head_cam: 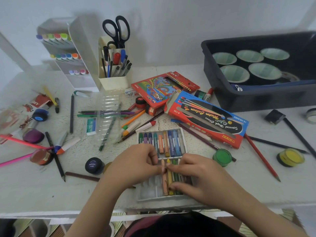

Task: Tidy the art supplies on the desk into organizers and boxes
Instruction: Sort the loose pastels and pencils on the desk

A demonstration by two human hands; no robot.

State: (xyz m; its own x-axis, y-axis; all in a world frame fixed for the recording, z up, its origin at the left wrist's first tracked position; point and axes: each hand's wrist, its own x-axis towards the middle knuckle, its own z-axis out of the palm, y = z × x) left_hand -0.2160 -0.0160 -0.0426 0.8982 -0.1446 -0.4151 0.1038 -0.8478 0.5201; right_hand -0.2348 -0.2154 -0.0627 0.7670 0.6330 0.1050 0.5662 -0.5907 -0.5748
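A: Hands?
B: Left hand (136,165), lower centre, fingers curled, pinching the upper end of a peach pastel (164,184). Right hand (196,177) is bent over the same row: 1 fingertip on that pastel's upper end, thumb down on the row's lower ends. Can't tell if it actually grips.

A: Where's the pastel?
B: In the lower row of the white pastel tray (162,197), lower centre by the desk edge, next to a yellow and a green one. Bare slots to its left. The upper row is filled with greens, purples, oranges and blues.

A: What crowds the tray?
B: The watercolour box (206,118) lies tilted just beside the tray's upper right corner. A green paint pot (222,157) sits just right of it. A brown pencil (82,176) runs under the left hand, with a dark poster-colour pot (94,165) near that wrist.

A: Further out?
B: Red coloured-pencil box (164,88) at centre. Clear plastic insert (109,117) over loose pencils. Eraser (91,126) left of it. Yellow paint pot (290,157) and red pencil (261,158) at right.

A: Containers?
B: Dark bin (256,100) with 5 cups, upper right. Pen holder (114,81) with scissors (118,31), top centre. Marker organizer (71,53), upper left.
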